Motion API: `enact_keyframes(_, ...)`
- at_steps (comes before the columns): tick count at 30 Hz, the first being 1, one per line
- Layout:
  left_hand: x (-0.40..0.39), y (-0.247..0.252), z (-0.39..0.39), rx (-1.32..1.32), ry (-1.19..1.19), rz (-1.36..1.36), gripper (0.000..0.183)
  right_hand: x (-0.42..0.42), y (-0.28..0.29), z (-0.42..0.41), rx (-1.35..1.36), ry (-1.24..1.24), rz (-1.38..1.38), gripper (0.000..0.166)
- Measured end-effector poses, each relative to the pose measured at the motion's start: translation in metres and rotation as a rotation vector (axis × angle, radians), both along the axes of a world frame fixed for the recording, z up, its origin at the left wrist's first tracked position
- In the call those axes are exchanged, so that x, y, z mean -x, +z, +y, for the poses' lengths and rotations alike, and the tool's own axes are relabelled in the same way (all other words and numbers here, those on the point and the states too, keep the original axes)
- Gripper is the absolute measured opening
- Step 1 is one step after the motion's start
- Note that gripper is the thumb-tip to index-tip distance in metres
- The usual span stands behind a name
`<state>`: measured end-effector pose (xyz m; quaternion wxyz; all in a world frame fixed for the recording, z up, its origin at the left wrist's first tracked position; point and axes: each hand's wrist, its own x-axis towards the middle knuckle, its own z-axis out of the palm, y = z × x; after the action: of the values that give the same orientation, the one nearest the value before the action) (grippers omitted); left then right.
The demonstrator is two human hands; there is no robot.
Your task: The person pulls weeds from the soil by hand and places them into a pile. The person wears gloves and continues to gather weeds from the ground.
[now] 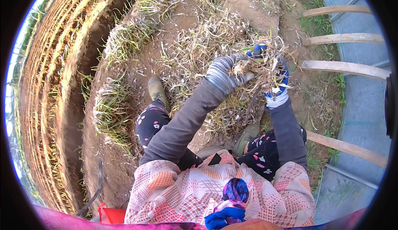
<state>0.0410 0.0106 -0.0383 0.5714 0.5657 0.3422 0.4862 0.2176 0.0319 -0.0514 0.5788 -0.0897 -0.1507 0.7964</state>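
Note:
My left hand (231,71), in a grey-white knitted glove with blue fingertips, is closed on a tangled bunch of dry plants (270,65). My right hand (281,77), in a blue and white glove, holds the same bunch from its right side, with its fingers partly hidden by dry leaves and roots. Both hands are raised in front of me over a loose heap of green and straw-coloured plants (192,52), which lies on the soil between and beyond my boots.
Piled bundles of green-leaved plants (113,112) line the left side of the soil, beside a trench and ridged rows (53,105). Curved wooden slats (345,66) and plastic sheeting (363,102) stand on the right. A red object (114,215) lies low at the left.

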Motion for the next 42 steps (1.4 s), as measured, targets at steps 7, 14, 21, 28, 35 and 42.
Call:
enact_keyframes(7,0.0,0.0,0.0,0.125,0.206,-0.092,0.017,0.002,0.001,-0.001,-0.007,-0.039,-0.117,0.044)
enact_keyframes(14,0.044,0.022,0.009,0.157,0.281,-0.373,0.008,-0.02,-0.001,0.006,0.142,-0.076,-0.011,0.031)
enact_keyframes(21,0.065,0.009,0.014,0.236,0.151,-0.336,0.016,-0.018,0.003,0.003,0.111,-0.06,-0.092,0.031)
enact_keyframes(28,0.038,0.013,0.001,0.235,0.006,-0.066,0.023,-0.026,-0.008,0.01,0.11,-0.185,-0.267,0.029)
enact_keyframes(35,0.003,-0.01,0.002,-0.211,0.046,0.762,0.045,-0.001,-0.017,-0.011,0.065,-0.206,-0.714,0.036)
enact_keyframes(42,0.01,-0.019,0.009,0.451,0.071,-0.071,0.02,-0.004,-0.003,-0.012,0.343,0.098,-0.289,0.045)
